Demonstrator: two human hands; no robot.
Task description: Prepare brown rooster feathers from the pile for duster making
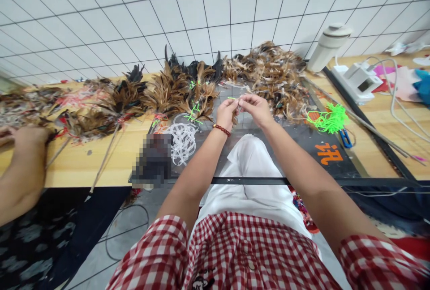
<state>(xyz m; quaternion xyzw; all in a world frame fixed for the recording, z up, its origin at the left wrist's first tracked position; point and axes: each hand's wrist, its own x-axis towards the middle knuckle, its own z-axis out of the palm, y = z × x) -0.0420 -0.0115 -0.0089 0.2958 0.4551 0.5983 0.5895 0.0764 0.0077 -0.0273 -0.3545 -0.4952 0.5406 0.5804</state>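
Note:
My left hand [227, 114], with a beaded bracelet at its wrist, and my right hand [257, 107] meet fingertip to fingertip over the dark mat. Both are closed in a pinch. A short bright green string end [231, 98] sticks out above the left fingers. Small brown feathers [234, 120] show just under the left fingers; what lies between the fingertips is mostly hidden. Behind my hands rises a big heap of brown feathers [277, 77]. Left of them stand feather bunches [169, 88], some with green ties [194, 112].
White ribbon [183, 142] lies coiled at left, green string [331, 117] at right beside a blue tool [345, 138]. Farther right are a cup [329, 47], a power strip [361, 82] and thin rods [376, 134]. Another person's hand [28, 140] works among feathers at far left.

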